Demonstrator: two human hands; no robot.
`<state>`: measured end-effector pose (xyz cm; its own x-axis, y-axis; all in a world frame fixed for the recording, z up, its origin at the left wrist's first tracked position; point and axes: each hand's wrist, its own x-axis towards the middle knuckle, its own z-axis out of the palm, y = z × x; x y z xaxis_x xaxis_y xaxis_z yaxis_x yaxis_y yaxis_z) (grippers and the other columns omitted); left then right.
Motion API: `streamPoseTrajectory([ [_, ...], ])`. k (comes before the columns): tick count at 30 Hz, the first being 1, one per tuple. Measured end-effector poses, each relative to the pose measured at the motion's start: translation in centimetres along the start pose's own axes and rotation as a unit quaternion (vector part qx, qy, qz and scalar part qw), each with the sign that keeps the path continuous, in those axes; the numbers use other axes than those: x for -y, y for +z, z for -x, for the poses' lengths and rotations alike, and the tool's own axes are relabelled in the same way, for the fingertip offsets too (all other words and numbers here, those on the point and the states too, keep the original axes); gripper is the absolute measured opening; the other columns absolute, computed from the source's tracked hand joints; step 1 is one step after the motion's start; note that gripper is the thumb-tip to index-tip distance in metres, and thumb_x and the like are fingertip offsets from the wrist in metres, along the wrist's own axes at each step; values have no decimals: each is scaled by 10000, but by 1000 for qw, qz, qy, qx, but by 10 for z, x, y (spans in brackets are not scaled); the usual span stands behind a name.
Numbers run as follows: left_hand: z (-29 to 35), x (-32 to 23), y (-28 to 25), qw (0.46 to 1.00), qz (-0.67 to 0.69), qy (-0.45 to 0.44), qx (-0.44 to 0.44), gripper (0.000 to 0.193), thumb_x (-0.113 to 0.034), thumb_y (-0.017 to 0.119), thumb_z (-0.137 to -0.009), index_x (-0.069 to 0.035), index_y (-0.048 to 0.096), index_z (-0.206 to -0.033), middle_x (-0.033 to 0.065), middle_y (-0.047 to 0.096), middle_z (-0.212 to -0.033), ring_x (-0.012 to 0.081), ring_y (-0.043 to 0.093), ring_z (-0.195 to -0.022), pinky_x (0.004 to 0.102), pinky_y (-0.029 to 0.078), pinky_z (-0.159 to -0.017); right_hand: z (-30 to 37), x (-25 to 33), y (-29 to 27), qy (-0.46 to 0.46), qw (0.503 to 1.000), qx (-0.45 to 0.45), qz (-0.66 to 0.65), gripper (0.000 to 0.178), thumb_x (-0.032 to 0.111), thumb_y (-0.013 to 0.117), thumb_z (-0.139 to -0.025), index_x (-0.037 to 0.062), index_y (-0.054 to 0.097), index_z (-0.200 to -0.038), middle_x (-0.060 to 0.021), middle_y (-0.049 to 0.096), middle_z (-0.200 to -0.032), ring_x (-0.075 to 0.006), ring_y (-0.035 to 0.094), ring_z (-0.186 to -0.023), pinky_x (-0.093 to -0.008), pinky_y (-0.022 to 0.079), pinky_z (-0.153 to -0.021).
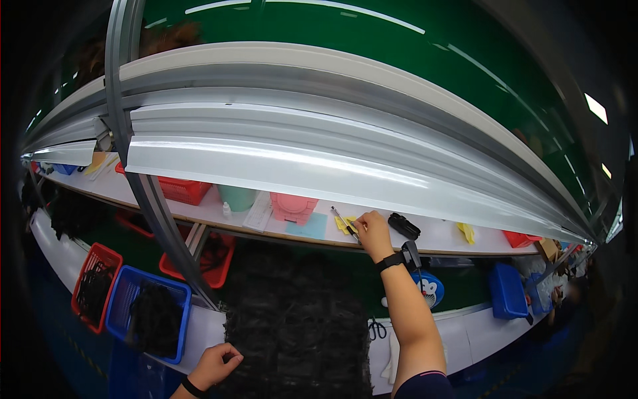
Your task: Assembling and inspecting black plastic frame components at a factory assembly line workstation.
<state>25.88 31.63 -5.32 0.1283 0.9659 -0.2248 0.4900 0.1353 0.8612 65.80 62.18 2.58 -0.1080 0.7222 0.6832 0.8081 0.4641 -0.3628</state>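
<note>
Across the work surface lies a wide sheet of black, hair-like strands [299, 326]. At its near left edge is my left hand [214, 364], fingers curled in and thumb close to them; whatever may be inside is hidden. My right hand [373, 234] reaches up to the white shelf, its fingers pinched together beside a slim dark pen-like tool [352, 232] and yellow paper pieces [343, 223]. Whether the fingertips grip the tool is too small to tell. A black object [403, 226] lies just right of that hand. Scissors with dark handles [377, 329] lie beside the black sheet.
A metal post [159, 226] stands at left, and a metal lamp cover [279, 156] hangs over the shelf. Blue [179, 358] and red [101, 249] baskets hold black strands. A pink container [292, 207], a green container [237, 197] and a blue bin [508, 292] stand around.
</note>
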Motion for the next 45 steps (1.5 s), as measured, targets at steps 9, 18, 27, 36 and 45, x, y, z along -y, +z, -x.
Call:
streamPoseTrajectory([
  [9, -56, -136, -72, 956, -66, 252, -132, 116, -105, 652, -824, 10, 642, -835, 78, 615, -789, 169, 585, -740, 280, 456, -698, 11, -6, 20, 15, 978, 133, 157, 158, 51, 576, -815, 5, 555, -964, -183, 586, -946, -355, 582, -886, -426, 503, -761],
  [18, -179, -208, -69, 927, -45, 328, -175, 185, -80, 618, -862, 16, 635, -1019, 98, 612, -893, 167, 579, -772, 277, 467, -704, 9, 43, -1, 24, 976, 87, 201, 299, 21, 520, -841, -10, 520, -1138, -157, 550, -954, -322, 599, -865, -397, 516, -749],
  [27, -286, -229, -41, 782, -255, 446, -353, 194, -78, 570, -840, 6, 632, -1004, 219, 642, -904, 406, 608, -838, 455, 490, -737, 26, 9, -10, 22, 1000, 9, 9, 427, -33, 593, -807, -19, 526, -1229, -173, 590, -1013, -320, 617, -835, -362, 514, -736],
  [36, -280, -224, -27, 828, -224, 382, -344, 226, -100, 570, -856, 0, 621, -1052, 237, 630, -991, 432, 589, -916, 474, 483, -778, 34, -10, -8, 138, 971, 26, -191, 267, -39, 550, -814, -27, 551, -1080, -139, 647, -976, -260, 623, -873, -314, 495, -777],
  [45, -297, -209, -56, 810, -271, 405, -327, 205, -122, 582, -855, -20, 643, -1022, 200, 648, -972, 398, 604, -899, 454, 487, -772, 49, -7, -3, -16, 998, 18, -56, 116, 1, 690, -731, 12, 624, -825, -127, 619, -863, -328, 563, -875, -402, 457, -761],
])
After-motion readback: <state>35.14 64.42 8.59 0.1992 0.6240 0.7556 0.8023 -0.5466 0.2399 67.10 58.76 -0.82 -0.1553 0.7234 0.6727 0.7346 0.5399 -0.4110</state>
